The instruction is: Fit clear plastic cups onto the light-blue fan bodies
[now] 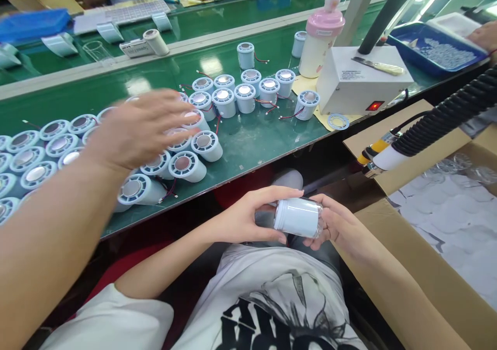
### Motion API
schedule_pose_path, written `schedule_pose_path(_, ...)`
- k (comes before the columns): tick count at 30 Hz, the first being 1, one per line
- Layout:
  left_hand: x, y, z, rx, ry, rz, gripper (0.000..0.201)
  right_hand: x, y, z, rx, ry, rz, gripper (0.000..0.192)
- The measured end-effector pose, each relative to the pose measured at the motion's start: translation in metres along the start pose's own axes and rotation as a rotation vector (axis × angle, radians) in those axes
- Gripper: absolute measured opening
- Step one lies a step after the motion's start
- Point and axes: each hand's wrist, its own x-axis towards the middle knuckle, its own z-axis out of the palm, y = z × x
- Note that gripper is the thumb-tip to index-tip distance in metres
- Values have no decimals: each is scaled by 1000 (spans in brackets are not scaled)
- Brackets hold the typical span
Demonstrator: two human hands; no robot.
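Note:
Both my hands hold one white cylinder [298, 216] on its side in front of my lap, below the table edge. My left hand [240, 220] grips its left end and my right hand [337, 228] cups its right end, where some clear film shows. On the green table [252, 148] lie several similar white-and-light-blue round units with metal centres and thin red wires, in one cluster at the left [186, 163] and another further back [244, 88]. Another person's bare arm and blurred open hand [135, 127] reach over the left cluster.
A white box with a lit red switch [361, 81] and a pink-lidded bottle [320, 44] stand at the right of the table. A blue tray [435, 49] sits behind them. On my right, an open cardboard box [446, 210] holds clear plastic pieces, and a black coiled hose with a yellow-tipped tool [388, 153] hangs over it.

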Motion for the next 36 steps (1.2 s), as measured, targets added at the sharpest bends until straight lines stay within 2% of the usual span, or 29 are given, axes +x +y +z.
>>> schedule_pose_path(6,0,-1,-1,-29,-13,0,74,2,-1,7,73,-42,100,54)
schedule_pose_path(11,-1,-4,0,-50,-27,28,75,3,-5,11,127,-122,260,64)
schedule_pose_path(14,-1,-4,3,-41,-9,45,75,3,-7,11,149,-140,344,67)
schedule_pose_path(18,-2,0,7,-6,23,2,70,3,-1,9,104,-150,407,77)
schedule_pose_path(19,-3,1,8,-1,32,-20,69,2,1,8,71,-146,376,79)
schedule_pose_path(21,-4,4,9,3,55,-57,67,0,7,6,-34,-103,211,79)
schedule_pose_path(25,-7,7,10,1,91,-51,69,-8,14,1,-359,10,-339,66)
schedule_pose_path(28,-9,9,12,-26,107,-20,75,-12,14,-2,-687,-4,-706,78)
schedule_pose_path(30,-10,11,15,-46,104,3,84,-14,14,-2,-818,-23,-884,84)
schedule_pose_path(33,-12,13,17,-62,93,12,94,-14,14,-2,-830,-48,-981,88)
schedule_pose_path(36,-13,15,18,-58,98,3,89,-13,14,-4,-871,-35,-1031,89)
